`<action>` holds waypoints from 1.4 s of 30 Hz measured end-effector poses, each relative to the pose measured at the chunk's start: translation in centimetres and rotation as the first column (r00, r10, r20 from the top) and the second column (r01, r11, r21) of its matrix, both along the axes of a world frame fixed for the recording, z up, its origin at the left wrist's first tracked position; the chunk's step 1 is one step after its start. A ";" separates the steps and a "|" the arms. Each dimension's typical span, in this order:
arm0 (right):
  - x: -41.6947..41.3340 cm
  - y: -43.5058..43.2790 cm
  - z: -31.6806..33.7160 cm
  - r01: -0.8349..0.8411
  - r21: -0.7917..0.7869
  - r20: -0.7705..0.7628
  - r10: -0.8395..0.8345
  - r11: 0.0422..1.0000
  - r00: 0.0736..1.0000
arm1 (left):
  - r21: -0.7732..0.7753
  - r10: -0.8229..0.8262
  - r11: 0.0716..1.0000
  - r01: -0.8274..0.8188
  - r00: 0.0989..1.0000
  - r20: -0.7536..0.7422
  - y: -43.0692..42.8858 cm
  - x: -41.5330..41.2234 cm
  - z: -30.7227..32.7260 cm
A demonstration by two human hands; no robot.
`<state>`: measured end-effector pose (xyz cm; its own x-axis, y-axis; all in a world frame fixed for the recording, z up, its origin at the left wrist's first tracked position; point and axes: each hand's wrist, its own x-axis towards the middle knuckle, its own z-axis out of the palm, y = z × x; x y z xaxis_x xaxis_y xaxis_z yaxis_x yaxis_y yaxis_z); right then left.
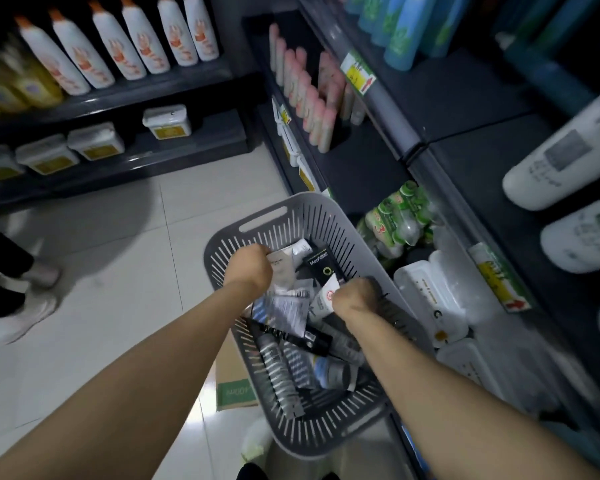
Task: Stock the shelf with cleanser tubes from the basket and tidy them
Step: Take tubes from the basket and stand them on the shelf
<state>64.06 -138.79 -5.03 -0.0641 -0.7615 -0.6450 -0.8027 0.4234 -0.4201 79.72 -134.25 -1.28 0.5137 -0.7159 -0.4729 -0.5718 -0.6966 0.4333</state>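
Both hands are down in the grey basket [264, 216], which sits low and tight against the shelf [357, 168] on the right. I can't tell if it rests on the floor [118, 254] or on the cardboard box [232, 386] poking out under it. The cleanser tubes [290, 311] are all heaped in there, crossing every which way.

The left hand [250, 268] is at the far left of the pile, fingers curled round a pale grey tube [280, 268]. The right hand [355, 296] is clamped on a white tube [324, 299] with a red mark, over by the basket's right wall. The hands are near each other but apart, with a black tube [321, 266] lying between them, a bit further off. The fingers are on the far side of both fists, so I can't see exactly how each grip sits.

Handling-wise, I'd guess these are light, squashy plastic tubes and a bit slick, so a hard squeeze mid-body just dents them and they can slip out. Better to take hold near the cap end, where it's stiffer. The flat crimped end looks floppy, not much to grab. They're tangled too, so lifting one may drag its neighbours along. There looks to be free shelf space just this side of the pink tubes [309, 98]
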 end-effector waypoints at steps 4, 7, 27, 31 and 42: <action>0.0 0.1 6.0 -0.273 -0.143 -0.183 0.246 0.951 0.952 | -0.017 -0.094 0.995 0.094 0.996 -0.005 -0.2 0.9 4.8; 0.0 0.0 10.8 -0.262 -0.274 -0.100 0.243 0.926 0.965 | -0.064 -0.158 0.986 0.157 0.987 -0.006 -0.7 1.1 9.4; -10.0 4.7 48.6 0.112 -0.940 0.067 -0.146 0.322 0.987 | -0.580 -0.558 0.530 0.619 0.769 0.311 -3.0 -8.6 43.5; -14.9 7.0 52.4 0.186 -0.959 0.127 -0.263 0.212 0.956 | -0.646 -0.636 0.382 0.661 0.695 0.335 -2.0 -13.2 46.9; -27.8 6.9 54.8 0.195 -0.954 0.056 -0.500 0.230 0.864 | -0.712 -0.717 0.237 0.661 0.613 0.331 -2.7 -23.0 49.5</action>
<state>36.22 -131.87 49.77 -0.5032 -0.6812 0.5317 -0.8060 0.1481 -0.5731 56.68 -136.92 48.20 -0.3627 -0.8480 0.3865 -0.6241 0.5290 0.5750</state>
